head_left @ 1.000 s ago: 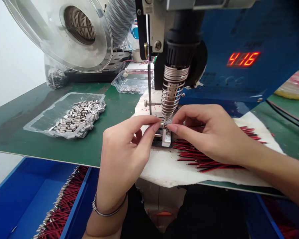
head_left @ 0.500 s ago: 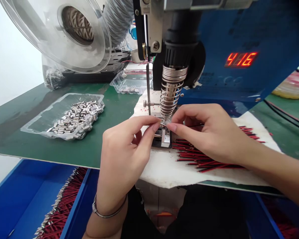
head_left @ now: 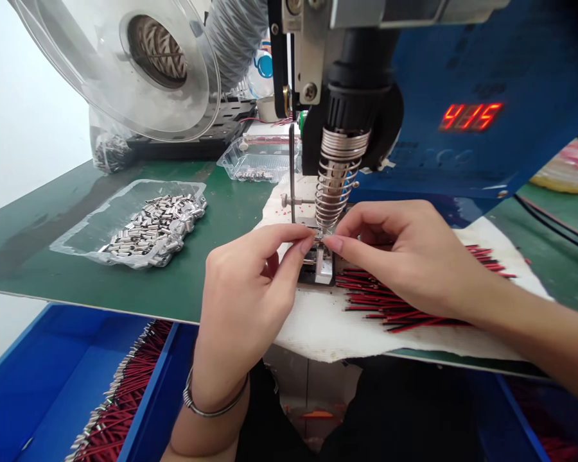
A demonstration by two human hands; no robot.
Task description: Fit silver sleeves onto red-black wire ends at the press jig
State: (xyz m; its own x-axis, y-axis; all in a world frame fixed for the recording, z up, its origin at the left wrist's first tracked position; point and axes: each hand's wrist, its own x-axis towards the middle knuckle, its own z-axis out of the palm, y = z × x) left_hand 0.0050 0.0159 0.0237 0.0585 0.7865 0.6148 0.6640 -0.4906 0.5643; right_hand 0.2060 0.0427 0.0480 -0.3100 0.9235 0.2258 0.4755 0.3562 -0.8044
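Blue machine [head_left: 428,163] stood behind the work, spring-wrapped iron [head_left: 338,176] pointing down. Right hand [head_left: 409,256]: thumb and forefinger drawn close; contents hidden, could not tell. Left hand [head_left: 250,282]: narrow fingertip pinch on a metal part [head_left: 319,237]. Red-and-black wires [head_left: 404,314], presumably light and flexible, lay below the right hand. Metal part, just beneath the iron: judged light, hard, slippery; best gripped by its sides.

Bright, soft light overall. Wall [head_left: 33,122] at 10 o'clock near blown out; area under the table [head_left: 236,218] at 5 o'clock crushed to black. Red digits [head_left: 471,117] at 2 o'clock readable, lettering on the blue machine [head_left: 428,173] smeared. Metal tubes [head_left: 154,221] glint at 9 o'clock. Wide-angle stretch at edges. Detail between fingertips [head_left: 306,244] too soft to resolve.
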